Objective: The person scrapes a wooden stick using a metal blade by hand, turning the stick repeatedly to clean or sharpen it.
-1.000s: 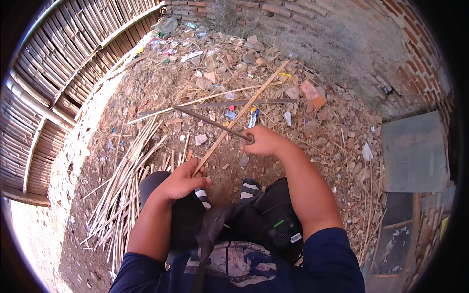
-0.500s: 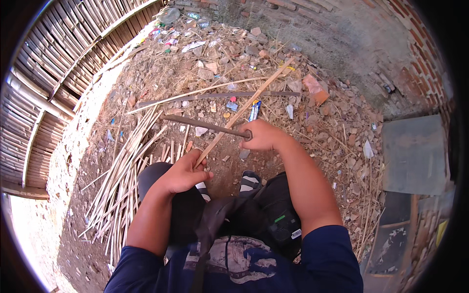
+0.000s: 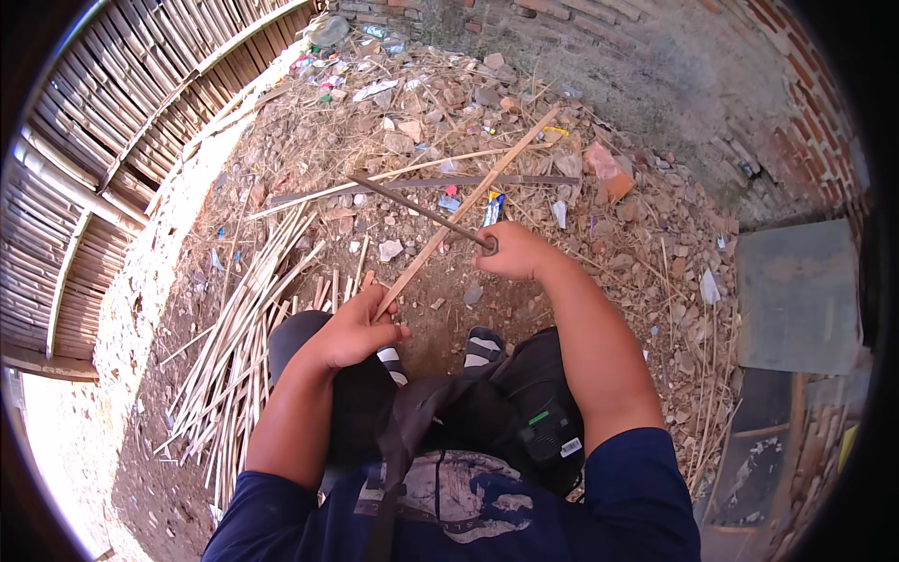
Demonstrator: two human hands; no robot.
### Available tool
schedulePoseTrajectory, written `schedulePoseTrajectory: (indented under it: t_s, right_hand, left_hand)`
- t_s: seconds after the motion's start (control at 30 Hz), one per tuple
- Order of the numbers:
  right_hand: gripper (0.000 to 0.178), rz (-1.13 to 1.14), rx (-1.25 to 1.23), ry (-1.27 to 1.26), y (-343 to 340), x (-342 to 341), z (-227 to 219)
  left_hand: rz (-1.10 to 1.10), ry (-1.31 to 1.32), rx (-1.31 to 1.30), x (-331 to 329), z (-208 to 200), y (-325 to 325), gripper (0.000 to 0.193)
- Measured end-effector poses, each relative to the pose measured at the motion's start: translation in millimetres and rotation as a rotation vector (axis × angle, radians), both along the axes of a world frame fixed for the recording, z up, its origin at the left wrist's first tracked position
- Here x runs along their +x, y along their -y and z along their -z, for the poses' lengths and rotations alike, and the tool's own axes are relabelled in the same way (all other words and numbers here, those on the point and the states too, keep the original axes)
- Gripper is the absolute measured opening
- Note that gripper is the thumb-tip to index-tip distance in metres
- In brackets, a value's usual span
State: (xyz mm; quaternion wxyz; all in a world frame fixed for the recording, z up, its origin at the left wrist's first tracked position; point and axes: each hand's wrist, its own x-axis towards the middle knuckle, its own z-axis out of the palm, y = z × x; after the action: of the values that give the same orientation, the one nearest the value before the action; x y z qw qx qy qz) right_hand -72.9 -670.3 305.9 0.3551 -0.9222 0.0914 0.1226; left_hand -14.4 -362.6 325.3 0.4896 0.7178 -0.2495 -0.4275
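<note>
The left hand [image 3: 351, 330] is closed around the near end of a long bamboo strip [image 3: 465, 201], with the thumb laid along it, just above the person's dark trouser knee [image 3: 304, 342]. The strip runs from this hand up and to the right, far out over the ground, and its far end lies near the brick wall [image 3: 655, 56]. The right hand [image 3: 518, 251] is clamped as a fist on the handle of a long dark blade [image 3: 412, 208]. The blade points to the left and far, and it crosses the strip close to the fist; it seems to touch the strip there, but the view is too small to be sure. On the ground at the left lies a pile of thin bamboo strips [image 3: 239, 337]. Farther off, 1 flat grey bar [image 3: 421, 184] lies across the dry rubble. At the far left stands a bamboo fence [image 3: 112, 122].
</note>
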Motion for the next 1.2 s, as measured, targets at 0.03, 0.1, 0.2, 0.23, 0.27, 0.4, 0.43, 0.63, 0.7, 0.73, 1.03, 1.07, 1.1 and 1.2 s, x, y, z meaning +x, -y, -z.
schedulePoseTrajectory:
  t_s: [0.03,0.1,0.2,0.23,0.27,0.4,0.43,0.63,0.7,0.73,1.03,1.07,1.1,1.2]
  right_hand:
    - [0.036,0.007,-0.010,0.013,-5,-1,0]
    - [0.032,-0.060,-0.019,0.100,-20,-2,-8]
    - [0.029,-0.133,-0.010,0.096,-17,0,-3]
    - [0.029,-0.145,-0.006,0.077,-7,0,1]
    - [0.029,-0.024,0.051,0.109,6,0,13]
    - [0.035,0.130,0.060,0.009,17,0,6]
    - [0.033,0.097,0.035,0.038,11,-1,6]
    - [0.038,-0.111,-0.023,-0.031,-8,0,0]
    - [0.038,-0.090,0.040,-0.086,4,6,7]
    - [0.039,-0.084,-0.020,-0.036,-1,7,4]
    - [0.037,0.067,0.036,-0.007,11,4,10]
    - [0.035,0.179,0.048,0.034,24,2,15]
    - [0.036,0.192,0.043,0.013,24,2,11]
    - [0.036,0.154,-0.012,0.009,20,0,8]
  left_hand:
    - [-0.013,-0.045,-0.010,1,-1,0,0.029]
    - [-0.042,-0.136,-0.026,2,-3,-3,0.028]
    - [-0.021,-0.102,-0.064,-1,8,-4,0.027]
    - [-0.014,-0.071,-0.053,-1,7,-4,0.027]
    - [-0.006,-0.041,-0.043,-1,6,-3,0.027]
    - [-0.034,-0.058,-0.069,0,9,-5,0.028]
    - [-0.031,-0.069,-0.051,0,8,-4,0.028]
    - [-0.003,-0.091,-0.050,-3,10,-2,0.029]
    - [0.018,-0.051,-0.011,-3,-4,2,0.029]
    - [0.004,-0.063,-0.017,-2,-5,0,0.029]
    - [0.030,-0.068,-0.012,0,-1,1,0.027]
    - [0.033,-0.047,-0.025,-2,-1,2,0.027]
    - [0.024,-0.028,-0.031,-2,1,-1,0.027]
    - [-0.009,-0.081,-0.065,-2,12,-3,0.027]
